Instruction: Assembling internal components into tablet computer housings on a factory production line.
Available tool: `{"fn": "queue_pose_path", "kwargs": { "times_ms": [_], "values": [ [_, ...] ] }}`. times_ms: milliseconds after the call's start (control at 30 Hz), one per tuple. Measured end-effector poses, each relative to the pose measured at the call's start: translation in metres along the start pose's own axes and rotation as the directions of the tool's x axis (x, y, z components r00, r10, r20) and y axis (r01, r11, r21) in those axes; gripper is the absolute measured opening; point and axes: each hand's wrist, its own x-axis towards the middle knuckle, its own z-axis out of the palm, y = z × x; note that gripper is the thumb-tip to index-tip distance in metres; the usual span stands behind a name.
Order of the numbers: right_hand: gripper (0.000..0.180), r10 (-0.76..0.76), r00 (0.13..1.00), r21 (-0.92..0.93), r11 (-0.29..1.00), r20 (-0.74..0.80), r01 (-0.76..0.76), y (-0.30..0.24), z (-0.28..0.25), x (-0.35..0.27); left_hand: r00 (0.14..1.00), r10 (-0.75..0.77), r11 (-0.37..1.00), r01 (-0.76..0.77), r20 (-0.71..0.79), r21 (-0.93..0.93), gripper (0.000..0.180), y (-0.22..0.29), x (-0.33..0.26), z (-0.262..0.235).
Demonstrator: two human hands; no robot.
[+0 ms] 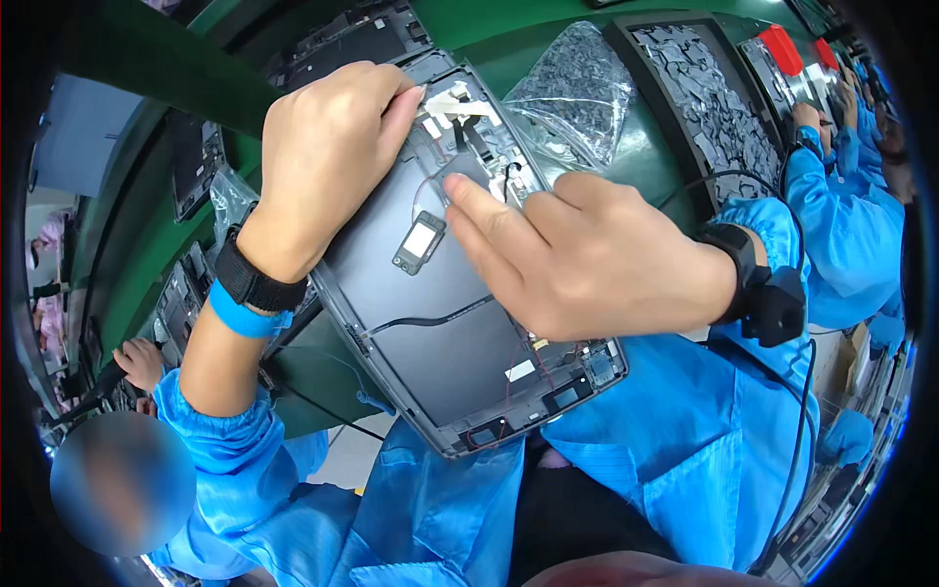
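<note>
A grey tablet housing (401, 323) lies tilted in front of me, its inside facing up. My left hand (328, 132) is closed at its upper left edge, thumb near white tape strips (455, 108); its fingertips are hidden. Over the middle of the housing, my right hand (587, 254) brings thumb and index finger together in a pinch. Whatever lies between those fingertips cannot be made out. Just below them, a small black speaker module (419, 243) with a white face rests on the inner surface, a thin wire running up from it. A black cable (430, 318) crosses the housing lower down.
Beyond the housing are a clear plastic bag (577, 93) of small dark parts and a black tray (675, 59) of similar pieces. More housings (357, 44) lie on the green bench. Co-workers in blue sleeves (846, 225) work at right; another person's hand (140, 362) shows at left.
</note>
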Motion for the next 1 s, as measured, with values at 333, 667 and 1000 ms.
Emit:
{"fn": "queue_pose_path", "kwargs": {
  "times_ms": [333, 667, 1000],
  "values": [
    [0.032, 0.090, 0.948, -0.062, 0.992, -0.304, -0.114, 0.028, 0.012, -0.004, 1.000, -0.007, 0.999, 0.006, -0.011, -0.046, 0.006, 0.001, 0.002, -0.002],
    [0.017, 0.133, 0.966, 0.075, 0.990, -0.220, -0.119, 0.050, 0.046, -0.001, 1.000, -0.012, 0.999, 0.013, 0.023, -0.035, 0.006, -0.001, 0.002, -0.003],
    [0.027, 0.179, 0.977, 0.305, 0.930, 0.112, -0.206, 0.052, 0.028, 0.009, 0.998, -0.028, 0.995, 0.033, 0.058, -0.089, 0.006, -0.001, -0.004, -0.002]
  ]
}}
